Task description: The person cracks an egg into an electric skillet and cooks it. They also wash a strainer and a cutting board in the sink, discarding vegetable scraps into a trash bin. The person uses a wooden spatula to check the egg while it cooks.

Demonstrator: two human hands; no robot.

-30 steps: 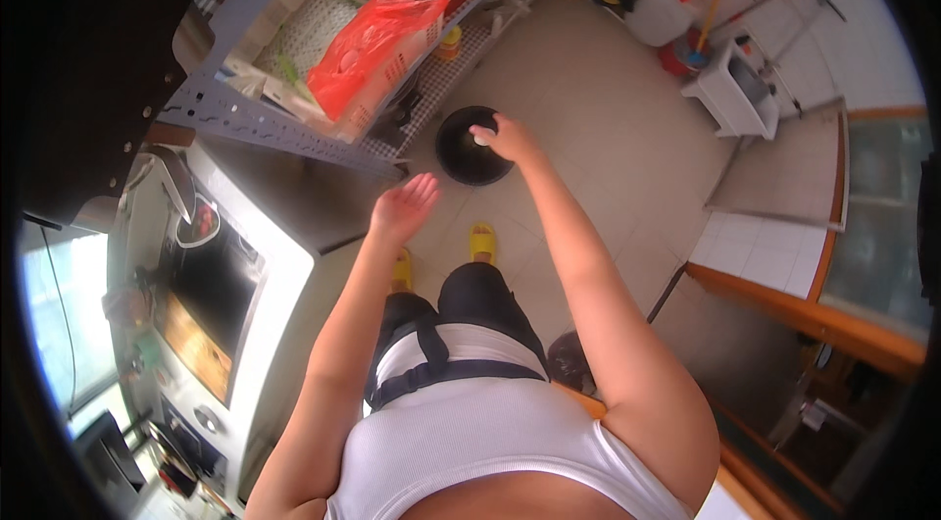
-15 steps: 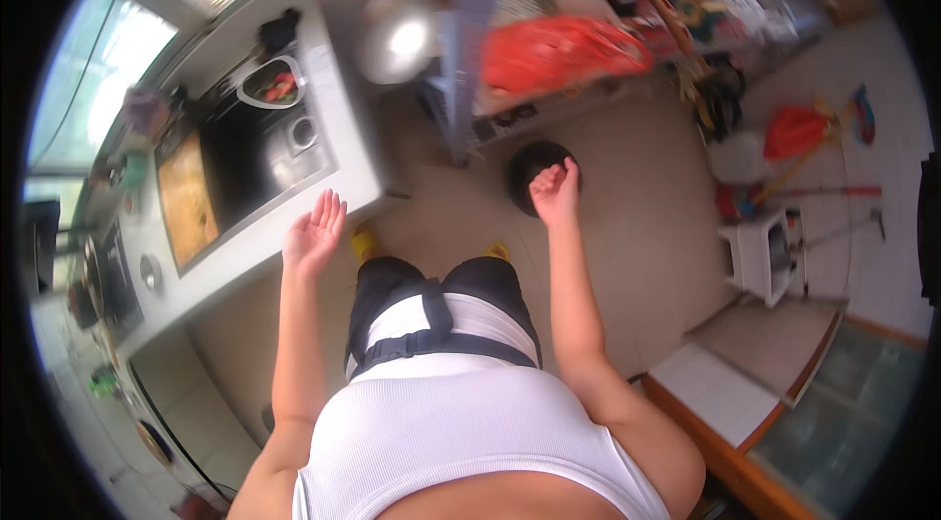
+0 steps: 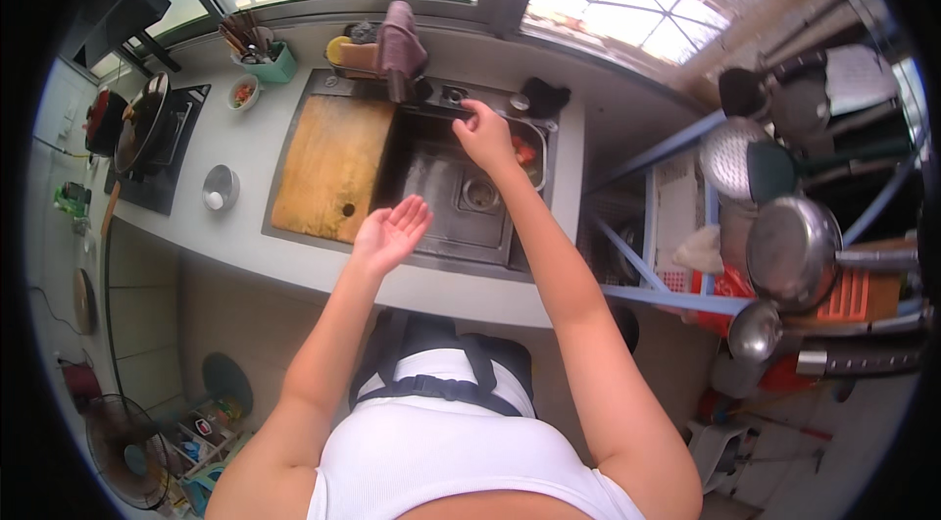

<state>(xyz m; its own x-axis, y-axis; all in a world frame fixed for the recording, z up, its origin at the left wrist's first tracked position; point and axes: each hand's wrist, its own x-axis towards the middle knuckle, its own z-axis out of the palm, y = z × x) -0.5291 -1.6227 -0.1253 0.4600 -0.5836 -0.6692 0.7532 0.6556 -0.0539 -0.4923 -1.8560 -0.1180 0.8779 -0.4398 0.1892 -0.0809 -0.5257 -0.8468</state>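
Note:
My left hand [image 3: 390,236] is palm up with its fingers stretched out and nothing in it, above the front edge of the sink [image 3: 431,177]. My right hand [image 3: 484,140] reaches over the basin toward the tap area at the back. Its fingers are bent, thumb and forefinger apart, and I see nothing held. A drain strainer [image 3: 479,193] shows on the basin floor. Beside my right wrist sits a white-rimmed basket [image 3: 540,148] with red pieces of food, partly hidden by my arm. A wooden cutting board [image 3: 328,167] covers the sink's left side.
Left on the counter [image 3: 235,241] are a metal bowl [image 3: 221,188] with an egg-like white thing, a food bowl [image 3: 243,93], and a green utensil holder [image 3: 277,65]. A wok [image 3: 143,124] stands on the stove. A rack at right carries hanging pans [image 3: 792,250]. A cloth [image 3: 399,35] hangs behind the sink.
My view and body have turned left, from the open floor to face the sink. My right hand has moved out over the basin; my left hand stays palm up.

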